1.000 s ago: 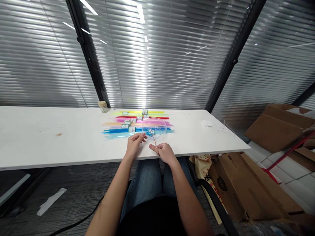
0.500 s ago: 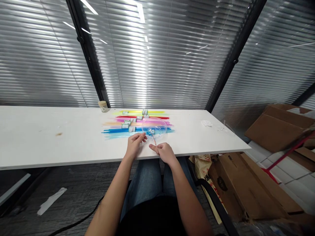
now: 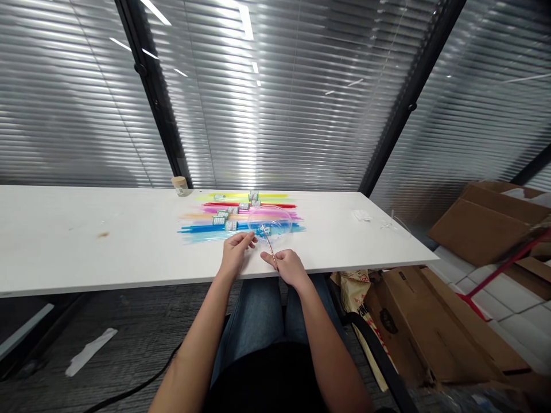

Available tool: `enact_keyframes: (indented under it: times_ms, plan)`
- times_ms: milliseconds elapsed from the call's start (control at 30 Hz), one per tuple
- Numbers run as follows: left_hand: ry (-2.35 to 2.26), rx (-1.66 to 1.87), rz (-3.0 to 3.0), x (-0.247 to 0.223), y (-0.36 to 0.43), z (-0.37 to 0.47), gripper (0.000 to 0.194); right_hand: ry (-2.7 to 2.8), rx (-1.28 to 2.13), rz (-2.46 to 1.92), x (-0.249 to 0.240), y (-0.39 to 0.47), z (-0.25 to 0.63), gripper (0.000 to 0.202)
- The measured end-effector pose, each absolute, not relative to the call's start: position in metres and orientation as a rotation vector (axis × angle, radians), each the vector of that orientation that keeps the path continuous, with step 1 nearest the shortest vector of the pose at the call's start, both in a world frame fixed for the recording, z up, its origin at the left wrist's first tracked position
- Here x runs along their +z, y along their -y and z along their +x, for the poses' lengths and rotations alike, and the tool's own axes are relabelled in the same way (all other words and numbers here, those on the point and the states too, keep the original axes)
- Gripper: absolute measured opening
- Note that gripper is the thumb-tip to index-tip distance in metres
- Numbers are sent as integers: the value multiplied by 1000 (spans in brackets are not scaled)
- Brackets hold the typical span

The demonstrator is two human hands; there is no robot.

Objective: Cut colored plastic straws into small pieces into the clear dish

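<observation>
Extending far and slightly left from the right hand (image 3: 290,268), which grips its near end, the slim metallic tool (image 3: 270,248) overlaps the clear round plastic item (image 3: 279,222); the left hand (image 3: 235,250), pinched narrow, sits near-left, contents unclear.

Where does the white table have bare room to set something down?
Two patches of the table look free: between the colored bundles and the white wad, and from the brown stain to the bundles, in front of the jar. Crowded: the middle, with bundles, clear round piece, slim stick, left hand and right hand.
</observation>
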State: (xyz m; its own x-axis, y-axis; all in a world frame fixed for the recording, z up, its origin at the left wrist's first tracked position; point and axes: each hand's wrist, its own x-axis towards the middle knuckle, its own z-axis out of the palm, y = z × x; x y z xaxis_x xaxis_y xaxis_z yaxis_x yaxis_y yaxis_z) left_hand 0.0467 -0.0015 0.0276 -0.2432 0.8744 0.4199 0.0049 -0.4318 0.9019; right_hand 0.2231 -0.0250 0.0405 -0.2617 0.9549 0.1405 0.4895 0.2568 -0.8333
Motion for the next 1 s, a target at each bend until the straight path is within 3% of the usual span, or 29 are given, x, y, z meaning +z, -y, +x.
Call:
enact_keyframes:
  times_ms: [1000]
  plan:
    - [-1144, 1803, 1321, 27, 1, 46, 28, 1851, 851, -1364, 39, 23, 221, 63]
